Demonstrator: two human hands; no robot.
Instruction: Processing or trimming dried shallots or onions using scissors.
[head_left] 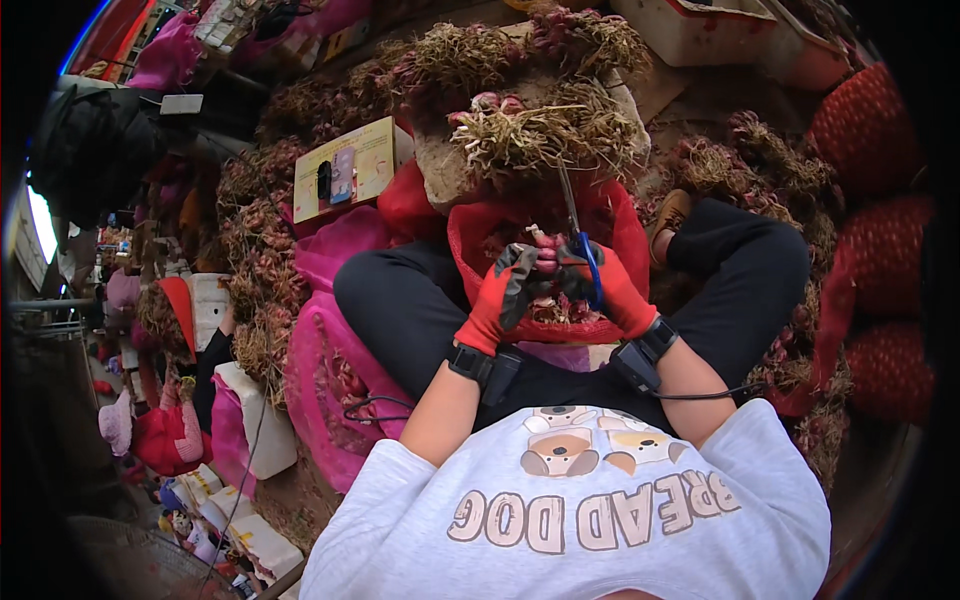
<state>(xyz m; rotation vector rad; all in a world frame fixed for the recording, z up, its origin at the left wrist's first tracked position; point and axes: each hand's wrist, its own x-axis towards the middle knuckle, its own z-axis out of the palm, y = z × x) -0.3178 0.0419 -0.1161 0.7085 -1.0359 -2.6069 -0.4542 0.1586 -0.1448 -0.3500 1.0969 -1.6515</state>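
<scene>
My left hand (507, 288), in a red glove with a dark grey coating, is closed around a small cluster of purple-red bulbs (546, 256), shallots or garlic, with pale cut necks. Close beside it, my right hand (612, 287), gloved the same way, grips scissors (590, 270) with blue handles. Their blades point up and away from me, past the bulbs. Both hands are over a red mesh bag (625, 215), open between my legs, with loose bulbs and dry trimmings inside. My right fingers also come up to the cluster; whether they touch it is unclear.
Bundles of bulbs with dry stalks (545, 135) lie on a block ahead. A yellowish box (345, 170) bearing a phone stands at the left, near pink mesh bags (335, 375). Full red sacks (868, 130) line the right. Another person's arm (222, 335) shows at the left.
</scene>
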